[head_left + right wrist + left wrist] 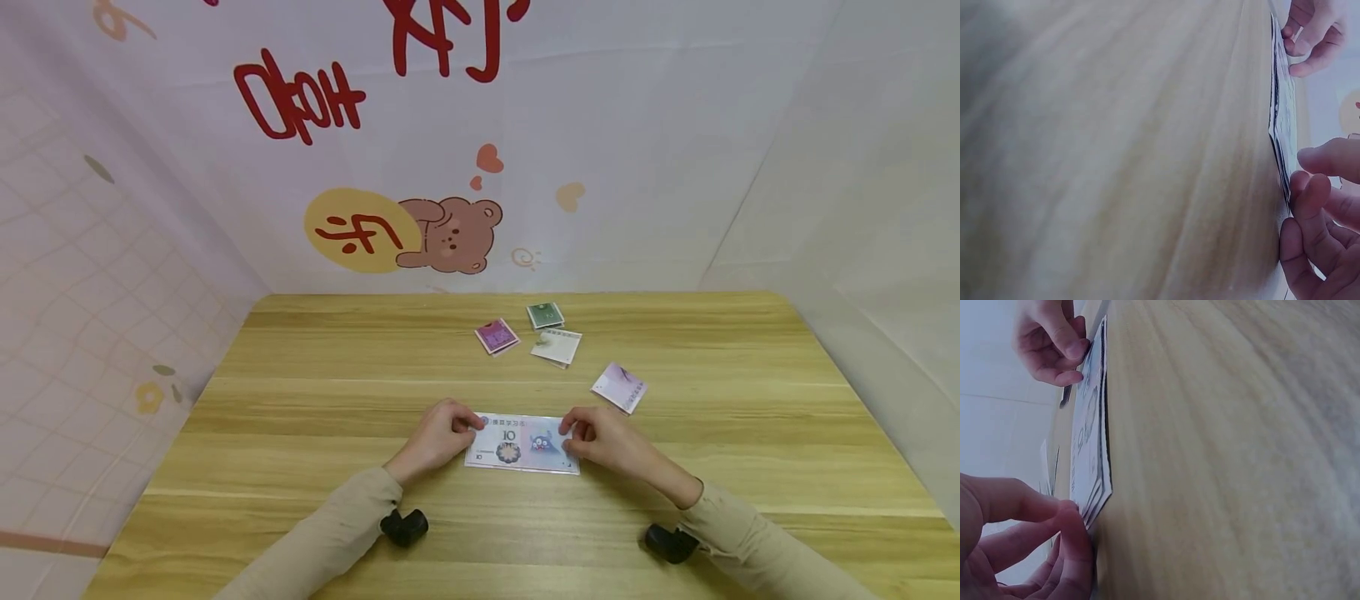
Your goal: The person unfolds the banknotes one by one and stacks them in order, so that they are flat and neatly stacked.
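Observation:
A small stack of play banknotes [517, 458] lies flat on the wooden table, the top note printed with a 10 and a blue cartoon creature. At its left end my left hand [441, 437] pinches the edge near the upper corner; in the left wrist view the thumb and index finger of that hand [1029, 534] meet at the notes' corner. My right hand [613, 440] holds the right end, its thumb and index finger at the edge and the other fingers curled. Several layered edges of the stack [1279, 125] show in the right wrist view.
Beyond the stack lie folded notes: a magenta one [497, 336], a green one [545, 315], a whitish one [557, 346] and a lilac one [619, 387]. Black wrist cameras sit below both sleeves. A printed cloth wall [637, 167] rises behind the table [322, 350].

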Available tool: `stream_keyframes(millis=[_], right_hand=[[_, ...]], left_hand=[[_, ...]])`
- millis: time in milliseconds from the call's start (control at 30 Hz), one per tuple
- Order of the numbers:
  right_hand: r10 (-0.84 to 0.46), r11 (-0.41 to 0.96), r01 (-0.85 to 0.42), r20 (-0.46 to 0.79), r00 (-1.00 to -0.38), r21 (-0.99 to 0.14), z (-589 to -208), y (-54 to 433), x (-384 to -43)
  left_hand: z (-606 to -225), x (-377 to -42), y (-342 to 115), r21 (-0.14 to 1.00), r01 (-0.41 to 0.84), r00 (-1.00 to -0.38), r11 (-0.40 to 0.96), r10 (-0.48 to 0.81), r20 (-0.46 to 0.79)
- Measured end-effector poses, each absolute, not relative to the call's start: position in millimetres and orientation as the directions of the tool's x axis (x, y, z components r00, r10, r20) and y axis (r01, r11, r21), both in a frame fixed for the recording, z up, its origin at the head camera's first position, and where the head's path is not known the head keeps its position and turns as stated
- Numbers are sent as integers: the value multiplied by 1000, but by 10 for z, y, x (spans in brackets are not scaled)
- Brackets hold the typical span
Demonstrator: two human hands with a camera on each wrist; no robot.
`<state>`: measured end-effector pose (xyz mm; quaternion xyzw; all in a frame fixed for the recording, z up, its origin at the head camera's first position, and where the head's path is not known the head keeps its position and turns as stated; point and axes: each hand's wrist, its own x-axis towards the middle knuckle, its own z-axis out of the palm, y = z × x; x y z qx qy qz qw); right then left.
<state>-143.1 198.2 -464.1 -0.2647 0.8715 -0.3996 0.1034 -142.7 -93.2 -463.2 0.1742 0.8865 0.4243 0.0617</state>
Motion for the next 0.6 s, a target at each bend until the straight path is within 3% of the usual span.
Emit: stream_keyframes(millis=[267,433,600], right_hand=[[-553,511,-394,58,-831,-764,-4657,2005,-1430],[-490,521,-398,117,-864,-755,-4645,2053,-1457],[-448,537,-358,101,-888,-764,-4598,2120,-1517]], left_hand=[[-4625,-1436,-945,776,205,-937,596,349,-21],[-4562,-1463,-953,822,170,-939,543,343,-33],[-4498,-1516,-933,854,154,-944,497,329,-21]])
